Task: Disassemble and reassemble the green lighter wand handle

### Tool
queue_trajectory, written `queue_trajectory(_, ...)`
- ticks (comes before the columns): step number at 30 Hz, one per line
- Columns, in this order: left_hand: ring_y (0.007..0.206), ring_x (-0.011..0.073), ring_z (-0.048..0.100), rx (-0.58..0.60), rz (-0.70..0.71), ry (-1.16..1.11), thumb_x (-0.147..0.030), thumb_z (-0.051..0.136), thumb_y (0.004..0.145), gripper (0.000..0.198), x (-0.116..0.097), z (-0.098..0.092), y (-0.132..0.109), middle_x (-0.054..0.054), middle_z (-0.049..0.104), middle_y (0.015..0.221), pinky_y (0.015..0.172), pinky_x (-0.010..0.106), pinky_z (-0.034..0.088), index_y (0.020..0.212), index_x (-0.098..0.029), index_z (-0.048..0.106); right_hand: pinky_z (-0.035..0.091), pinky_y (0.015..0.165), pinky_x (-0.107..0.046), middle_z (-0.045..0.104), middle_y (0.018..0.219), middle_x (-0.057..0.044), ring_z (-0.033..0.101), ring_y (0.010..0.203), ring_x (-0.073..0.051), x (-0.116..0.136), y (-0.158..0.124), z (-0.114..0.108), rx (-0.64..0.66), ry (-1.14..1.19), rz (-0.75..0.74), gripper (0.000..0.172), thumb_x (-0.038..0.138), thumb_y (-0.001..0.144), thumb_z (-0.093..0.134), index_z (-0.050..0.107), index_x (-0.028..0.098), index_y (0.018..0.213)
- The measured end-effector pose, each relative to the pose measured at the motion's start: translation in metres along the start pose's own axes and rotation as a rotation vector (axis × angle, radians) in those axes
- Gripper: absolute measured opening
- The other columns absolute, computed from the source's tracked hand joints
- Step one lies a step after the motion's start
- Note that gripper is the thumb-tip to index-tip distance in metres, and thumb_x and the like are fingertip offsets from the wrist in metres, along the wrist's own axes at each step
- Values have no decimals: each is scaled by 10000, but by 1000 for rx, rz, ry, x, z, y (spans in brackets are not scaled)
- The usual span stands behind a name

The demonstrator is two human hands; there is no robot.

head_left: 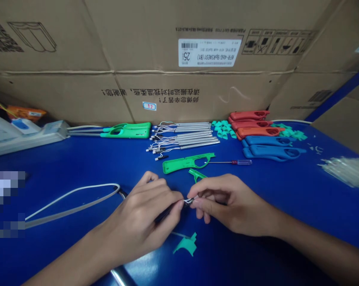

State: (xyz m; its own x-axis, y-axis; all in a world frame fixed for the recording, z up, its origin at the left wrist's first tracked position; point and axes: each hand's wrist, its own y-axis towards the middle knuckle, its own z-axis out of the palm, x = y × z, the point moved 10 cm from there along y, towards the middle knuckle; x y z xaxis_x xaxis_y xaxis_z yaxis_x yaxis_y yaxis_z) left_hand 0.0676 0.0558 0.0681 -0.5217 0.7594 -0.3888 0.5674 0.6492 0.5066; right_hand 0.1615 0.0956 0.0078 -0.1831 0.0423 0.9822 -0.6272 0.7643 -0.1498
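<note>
My left hand (155, 208) is closed around a dark, slim part (164, 214), mostly hidden under the fingers. Thin white wires (187, 201) run out between its thumb and forefinger. At their other end, my right hand (224, 202) pinches a small black piece between thumb and fingertips. Just beyond the hands are a green lighter shell half (179, 164) and a smaller green trigger-like piece (197, 174). Under the hands sits a teal curved plastic piece (187, 245). Part of a shiny metal tube (118, 276) shows below my left hand.
Behind lie several metal rods with wires (194, 139), teal caps (224, 129), red shells (249, 115), blue shells (271, 151) and a screwdriver (241, 162). Green-handled lighters (127, 130) and a power strip (33, 137) are left; clear plastic strips (348, 171) right. Cardboard (155, 35) walls the back.
</note>
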Motion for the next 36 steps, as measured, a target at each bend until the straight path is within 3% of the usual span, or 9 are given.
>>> queue_trajectory(10, 659, 132, 550, 53, -28, -29, -94, 554, 930, 125, 6, 4, 0, -11, 630, 708, 722, 337, 374, 970, -164, 650, 501, 545, -253, 659, 663, -37, 620, 574, -144, 8, -1, -5, -20, -136, -54, 179, 237, 866, 594, 710, 122, 939)
queue_trajectory(18, 630, 125, 511, 2, 7, -2, -70, 542, 928, 134, -1, 2, -2, -10, 579, 677, 706, 334, 374, 954, -140, 654, 453, 534, -189, 664, 696, -33, 577, 568, -92, 34, -9, 0, -43, -377, -290, 183, 127, 865, 564, 739, 84, 898)
queue_trajectory(25, 626, 127, 506, -21, 14, 16, -67, 552, 918, 123, -4, 2, -2, -4, 583, 677, 717, 344, 388, 930, -134, 654, 405, 532, -169, 617, 658, -4, 509, 546, -59, 43, -15, 5, -92, -482, -436, 149, 98, 866, 579, 718, 90, 814)
queue_trajectory(36, 625, 127, 502, -25, 10, 30, -61, 559, 911, 129, -4, 5, -6, -10, 573, 682, 746, 353, 392, 950, -141, 653, 358, 658, -243, 469, 743, 20, 447, 707, -102, 33, -17, 19, 65, -725, -365, 237, 150, 995, 425, 490, 170, 768)
